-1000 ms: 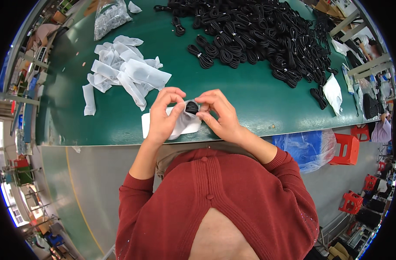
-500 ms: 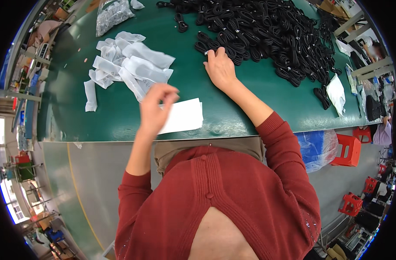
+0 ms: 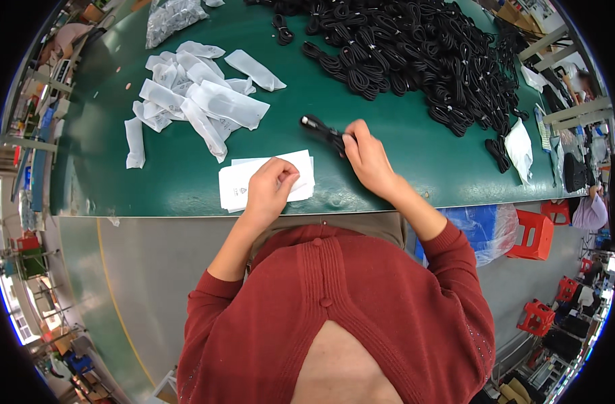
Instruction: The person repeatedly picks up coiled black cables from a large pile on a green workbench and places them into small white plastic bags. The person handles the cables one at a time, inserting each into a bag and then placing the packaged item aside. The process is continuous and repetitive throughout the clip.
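My right hand grips a coiled black cable by its right end, just above the table; the coil is blurred and its left end has a pale tip. Over a flat stack of white bags near the table's front edge is my left hand, its thumb and fingers pinched together. Whether a bag's edge is between those fingertips cannot be made out. Beyond the stack, to the left, lies a loose heap of filled, translucent white bags. A large pile of coiled black cables covers the far right.
The green table carries a clear bag of small greyish pieces at the far left. On the right lie a white pouch and a separate cable coil. Below the table edge stand a red stool and a plastic-covered blue container.
My right hand has drawn a coiled cable from the pile toward me. My left hand has moved right onto the flat stack. One filled bag now lies farther out at the heap's far right.
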